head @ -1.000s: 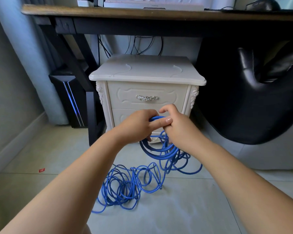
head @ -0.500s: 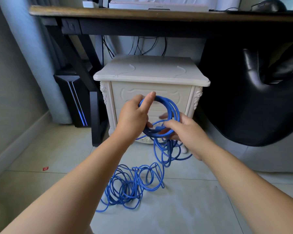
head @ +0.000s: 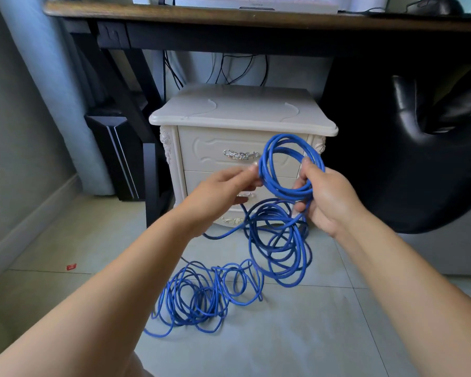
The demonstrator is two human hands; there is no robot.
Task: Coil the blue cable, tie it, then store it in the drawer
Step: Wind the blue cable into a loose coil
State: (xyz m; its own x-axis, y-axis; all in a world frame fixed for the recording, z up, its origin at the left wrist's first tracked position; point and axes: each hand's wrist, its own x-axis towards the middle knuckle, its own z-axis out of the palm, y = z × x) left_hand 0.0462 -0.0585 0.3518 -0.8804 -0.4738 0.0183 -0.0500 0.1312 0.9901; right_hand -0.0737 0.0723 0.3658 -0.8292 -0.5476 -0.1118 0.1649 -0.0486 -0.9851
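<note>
A small coil of the blue cable (head: 279, 152) stands upright in front of the white nightstand (head: 239, 110). My right hand (head: 328, 197) grips the coil's right and lower side, thumb on top. My left hand (head: 223, 191) pinches its left edge with the fingertips. From the coil the cable hangs down in loose loops and ends in a tangled pile (head: 204, 295) on the floor. The top drawer (head: 201, 151), with a silver handle (head: 241, 154), is closed. The lower drawer sits partly behind my hands.
A dark desk (head: 256, 17) spans overhead. A black computer tower (head: 114, 156) and a desk leg stand left of the nightstand. A black leather chair (head: 419, 148) fills the right. A small red scrap (head: 71, 266) lies on the tiled floor.
The coil has shifted right and a little up. My right hand moved from under it to its right side. My left hand went from reaching through the coil to pinching its left edge.
</note>
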